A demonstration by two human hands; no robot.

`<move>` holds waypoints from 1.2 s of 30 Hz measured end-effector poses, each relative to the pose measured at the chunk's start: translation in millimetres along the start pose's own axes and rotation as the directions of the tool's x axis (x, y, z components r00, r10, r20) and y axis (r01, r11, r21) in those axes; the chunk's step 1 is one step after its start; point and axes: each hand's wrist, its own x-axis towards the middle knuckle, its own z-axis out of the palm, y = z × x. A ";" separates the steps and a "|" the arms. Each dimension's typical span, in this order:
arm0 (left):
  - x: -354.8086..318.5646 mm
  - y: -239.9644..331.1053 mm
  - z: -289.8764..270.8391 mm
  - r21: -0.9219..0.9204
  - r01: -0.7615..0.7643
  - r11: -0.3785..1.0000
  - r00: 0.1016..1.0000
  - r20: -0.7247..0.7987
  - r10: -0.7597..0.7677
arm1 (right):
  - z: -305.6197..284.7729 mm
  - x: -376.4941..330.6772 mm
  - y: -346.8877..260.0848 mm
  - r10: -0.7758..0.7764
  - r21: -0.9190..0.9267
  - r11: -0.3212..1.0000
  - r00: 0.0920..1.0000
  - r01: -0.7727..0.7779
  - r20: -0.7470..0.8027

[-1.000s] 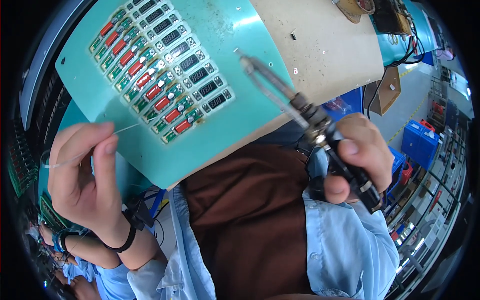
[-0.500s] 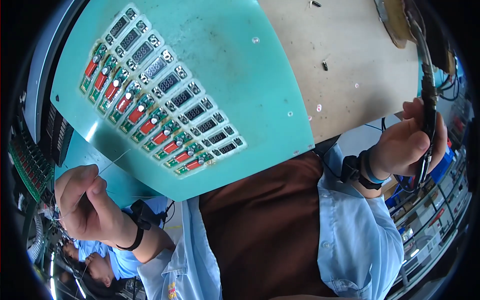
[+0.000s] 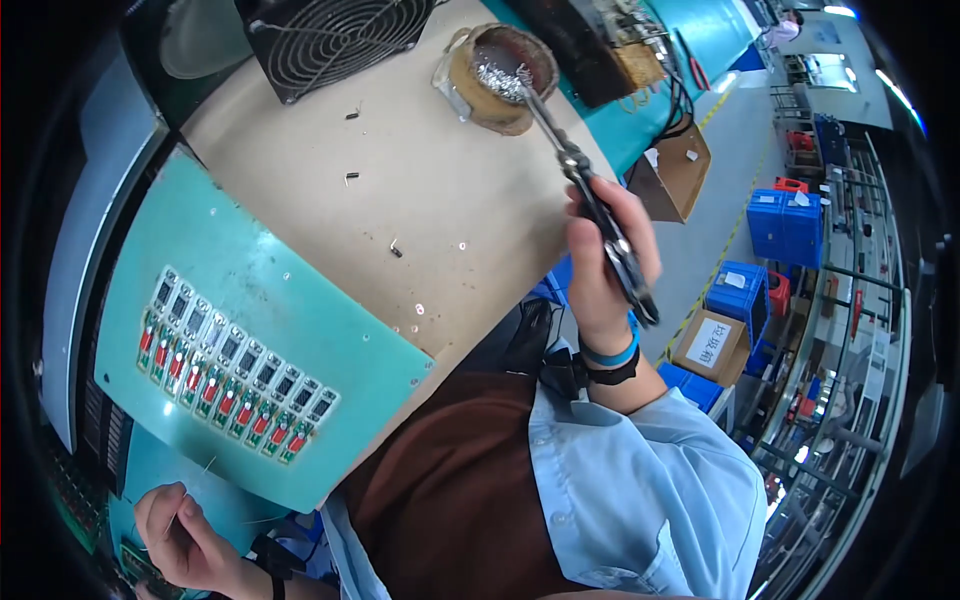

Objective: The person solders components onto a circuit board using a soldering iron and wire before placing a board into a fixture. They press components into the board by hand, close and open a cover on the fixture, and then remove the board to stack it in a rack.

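Observation:
My right hand [image 3: 612, 255] is closed around the black handle of a soldering iron [image 3: 574, 165]. The iron's tip reaches into a stained round pot [image 3: 463, 80] that holds shiny silvery bits [image 3: 503, 82]. At the lower left, my left hand [image 3: 182, 540] pinches a thin solder wire [image 3: 208, 466], whose end sticks up past the fingers. Beyond that hand, a row of small circuit boards [image 3: 233, 400] with red parts and dark digit displays is set in a teal plate [image 3: 290, 320].
Several small loose components, one of them a dark cylinder with leads [image 3: 396, 250], lie on the tan work surface [image 3: 330, 220]. A fan with a wire guard [image 3: 345, 45] stands at the back. Rightward are an open cardboard box [image 3: 675, 175] and blue crates [image 3: 785, 225].
The view has swung right, bringing the whole pot and fan into sight. My right hand has moved the iron's tip into the pot. My left hand still pinches the solder wire.

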 end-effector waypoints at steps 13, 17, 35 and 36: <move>-27.3 64.4 15.1 -0.331 -0.055 0.942 0.998 0.009 0.062 | 29.3 37.8 -9.3 0.403 0.668 0.704 0.910 -0.244 -0.093; -44.0 50.7 32.5 -0.589 -0.042 0.807 0.998 -0.054 0.013 | 47.0 56.1 -12.6 0.571 0.968 0.016 0.797 -0.250 0.196; -45.3 47.1 41.7 -0.551 0.371 0.747 0.909 0.050 -0.414 | 87.3 32.6 -72.0 0.068 0.270 0.874 0.651 -0.404 0.756; -41.7 45.7 46.4 -0.538 0.379 0.753 0.913 0.087 -0.398 | 89.4 35.6 -77.0 0.057 0.281 0.872 0.654 -0.400 0.754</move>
